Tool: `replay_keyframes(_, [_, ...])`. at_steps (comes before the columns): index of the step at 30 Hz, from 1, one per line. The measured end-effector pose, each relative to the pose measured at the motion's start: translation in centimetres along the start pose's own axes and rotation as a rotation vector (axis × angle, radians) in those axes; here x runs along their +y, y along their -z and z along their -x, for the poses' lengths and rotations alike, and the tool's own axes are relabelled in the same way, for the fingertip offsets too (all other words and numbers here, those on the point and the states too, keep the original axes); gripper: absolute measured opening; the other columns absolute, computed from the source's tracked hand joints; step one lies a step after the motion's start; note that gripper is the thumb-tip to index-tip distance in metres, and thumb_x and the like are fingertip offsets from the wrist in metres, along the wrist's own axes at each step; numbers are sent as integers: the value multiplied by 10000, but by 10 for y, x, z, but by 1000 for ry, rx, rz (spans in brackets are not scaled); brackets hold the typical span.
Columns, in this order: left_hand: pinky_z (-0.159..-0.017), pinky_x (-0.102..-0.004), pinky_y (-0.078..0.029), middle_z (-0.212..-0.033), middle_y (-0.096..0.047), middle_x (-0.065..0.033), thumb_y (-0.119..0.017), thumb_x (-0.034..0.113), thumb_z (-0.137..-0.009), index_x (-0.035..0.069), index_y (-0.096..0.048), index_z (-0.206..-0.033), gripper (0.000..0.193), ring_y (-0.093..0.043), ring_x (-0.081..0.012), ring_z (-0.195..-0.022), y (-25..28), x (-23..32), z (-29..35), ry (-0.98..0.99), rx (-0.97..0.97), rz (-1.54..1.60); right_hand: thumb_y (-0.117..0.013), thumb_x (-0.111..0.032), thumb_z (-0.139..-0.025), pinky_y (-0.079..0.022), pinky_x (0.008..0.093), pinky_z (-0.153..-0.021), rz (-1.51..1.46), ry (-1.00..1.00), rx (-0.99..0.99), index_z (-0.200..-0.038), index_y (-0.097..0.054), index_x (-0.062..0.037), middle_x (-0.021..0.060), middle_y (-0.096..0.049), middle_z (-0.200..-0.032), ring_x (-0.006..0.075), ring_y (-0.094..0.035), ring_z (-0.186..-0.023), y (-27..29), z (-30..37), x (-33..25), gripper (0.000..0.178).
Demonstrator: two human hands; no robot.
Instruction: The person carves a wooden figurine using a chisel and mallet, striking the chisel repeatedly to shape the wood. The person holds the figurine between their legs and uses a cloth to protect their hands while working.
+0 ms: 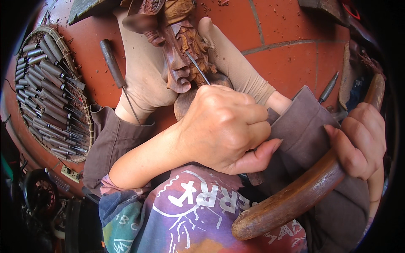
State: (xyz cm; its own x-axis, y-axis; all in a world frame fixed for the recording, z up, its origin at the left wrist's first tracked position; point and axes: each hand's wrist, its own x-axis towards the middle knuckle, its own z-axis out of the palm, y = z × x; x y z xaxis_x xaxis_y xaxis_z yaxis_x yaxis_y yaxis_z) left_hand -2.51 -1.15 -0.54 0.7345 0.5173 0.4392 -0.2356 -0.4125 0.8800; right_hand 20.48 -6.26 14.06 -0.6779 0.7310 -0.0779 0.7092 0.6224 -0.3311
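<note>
My left hand [228,126] is closed in a fist round a carving chisel, whose thin metal blade [197,67] reaches up to a reddish-brown carved wooden figure [181,74]. The end of the chisel's handle [255,178] shows below the fist. On the right, my right hand [363,139] grips a curved wooden mallet [291,198] like a smooth club, its thick end lying across above my lap. The figure stands between my two feet in beige socks, its rounded base partly hidden behind my left hand.
A woven basket [90,122] full of wood-handled chisels lies at far left. A loose chisel [112,63] leans on my left foot. Another dark-handled tool [329,87] lies right of my knee. Wood chips dot the red tiled floor [291,63]. A power strip [70,173] is at lower left.
</note>
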Motion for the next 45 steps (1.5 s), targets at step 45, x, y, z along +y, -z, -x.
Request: replay_keyframes(45, [-382, -309, -280, -566, -417, -1, -676, 268, -678, 116, -509, -549, 260, -418, -166, -453, 9, -3, 13, -82, -27, 19, -669, -166, -452, -394, 315, -427, 73, 128, 116, -771, -586, 13, 110, -528, -652, 215, -524, -498, -14, 4, 12, 375])
